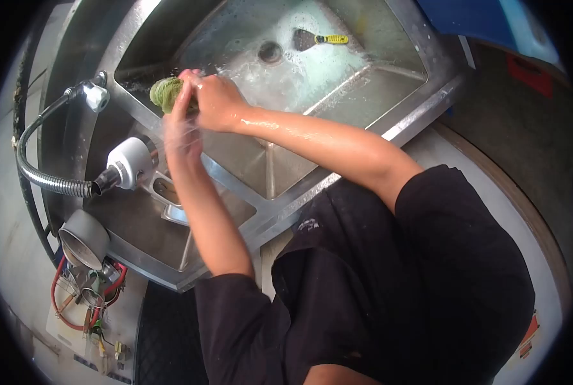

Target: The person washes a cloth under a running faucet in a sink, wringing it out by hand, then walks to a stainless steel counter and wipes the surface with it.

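Note:
A wet green scrubbing cloth point(165, 94) bulges out at the left of my two hands, which are pressed together over the sink point(338, 83). My left hand point(182, 122) is closed on the cloth, its wrist slightly blurred. Against it, my right hand point(214, 101) is closed, and what lies inside its fingers is hidden. Both hands and forearms look wet. Water splashes near the fingers. A scraper with a yellow handle point(331, 40) lies in the basin, right of the round drain point(269, 52).
A white fitting point(131, 162) with a metal hose point(49, 183) stands at the left over the second basin. Below it are a metal pot point(84, 239) and a cluster of utensils point(94, 289). The sink's front rim point(293, 204) runs before my body.

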The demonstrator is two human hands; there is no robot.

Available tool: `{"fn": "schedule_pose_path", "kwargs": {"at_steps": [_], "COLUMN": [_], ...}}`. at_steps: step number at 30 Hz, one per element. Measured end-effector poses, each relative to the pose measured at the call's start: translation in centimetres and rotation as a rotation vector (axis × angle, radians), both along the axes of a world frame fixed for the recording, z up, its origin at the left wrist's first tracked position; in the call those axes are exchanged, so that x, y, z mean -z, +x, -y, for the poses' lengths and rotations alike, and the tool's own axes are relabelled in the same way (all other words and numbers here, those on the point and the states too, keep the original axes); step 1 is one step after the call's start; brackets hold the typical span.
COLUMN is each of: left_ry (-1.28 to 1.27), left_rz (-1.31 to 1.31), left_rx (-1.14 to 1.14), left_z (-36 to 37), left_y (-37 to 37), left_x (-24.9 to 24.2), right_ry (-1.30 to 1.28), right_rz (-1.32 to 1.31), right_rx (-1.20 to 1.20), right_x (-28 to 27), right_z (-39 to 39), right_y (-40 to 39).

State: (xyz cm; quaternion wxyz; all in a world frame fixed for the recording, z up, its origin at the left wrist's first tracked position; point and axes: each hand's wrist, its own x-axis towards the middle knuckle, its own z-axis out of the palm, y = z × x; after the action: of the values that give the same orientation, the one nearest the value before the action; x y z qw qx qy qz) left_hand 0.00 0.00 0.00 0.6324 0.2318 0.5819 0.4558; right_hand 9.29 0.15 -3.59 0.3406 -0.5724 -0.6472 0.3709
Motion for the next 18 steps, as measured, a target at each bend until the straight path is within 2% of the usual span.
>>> {"fn": "schedule_pose_path", "kwargs": {"at_steps": [2, 3, 5, 6, 7, 8, 9, 10, 11, 12, 14, 15, 17, 18], "left_ry": [0.189, 0.176, 0.226, 0.267, 0.161, 0.037, -0.083, -0.037, 0.012, 0.007, -0.019, -0.020, -0.014, -0.005], "left_rz": [0.566, 0.693, 0.885, 0.889, 0.505, 0.121, -0.023, -0.112, -0.195, -0.196, -0.635, -0.638, -0.779, -0.777], "left_rx": [0.244, 0.291, 0.453, 0.471, 0.343, 0.209, 0.106, 0.067, 0.029, 0.026, -0.021, -0.030, -0.075, -0.084], "left_z": [-0.4, 2.9, 0.6, -0.8, -0.7, -0.2, -0.2, -0.1, -0.1, -0.2, -0.2, 0.0, -0.1, -0.1], "left_y": [-0.9, -3.7, -5.2, -4.3, -3.5, -2.8, -2.3, -1.8, -1.2, -0.4, 1.0, 1.4, 2.3, 2.8], "left_x": [0.7, -1.3, 2.6, 2.4, 1.4, 0.5, 0.5, 0.4, 0.4, 0.3, -0.2, -0.1, -0.2, -0.3], "right_ry": [-0.187, -0.334, -1.130, -0.962, -0.959, -0.621, -0.285, -0.456, -0.458, -0.448, -0.520, -0.518, -0.337, -0.194], "right_rz": [-0.585, -0.674, -0.970, -0.827, -0.820, -0.596, -0.382, 0.100, 0.097, 0.067, 0.065, 0.064, 0.067, -0.014], "right_rx": [-0.268, -0.212, -0.532, -0.418, -0.422, -0.494, -0.549, -0.573, -0.577, -0.439, -0.196, -0.205, 0.007, 0.055], "right_x": [-0.7, -2.9, -3.8, -4.0, -1.3, 3.4, 5.8, 1.7, 1.5, 1.5, -1.0, -1.2, -1.0, 0.1], "right_z": [-0.8, 2.9, 2.1, 1.2, 0.7, 0.7, 1.3, 0.5, 0.6, 0.9, 1.7, 2.1, 2.5, 3.0], "right_y": [1.0, -0.6, 0.3, 0.2, -0.5, -1.7, -2.9, -1.9, -1.6, -1.5, -0.3, -0.3, -0.5, -0.7]}}
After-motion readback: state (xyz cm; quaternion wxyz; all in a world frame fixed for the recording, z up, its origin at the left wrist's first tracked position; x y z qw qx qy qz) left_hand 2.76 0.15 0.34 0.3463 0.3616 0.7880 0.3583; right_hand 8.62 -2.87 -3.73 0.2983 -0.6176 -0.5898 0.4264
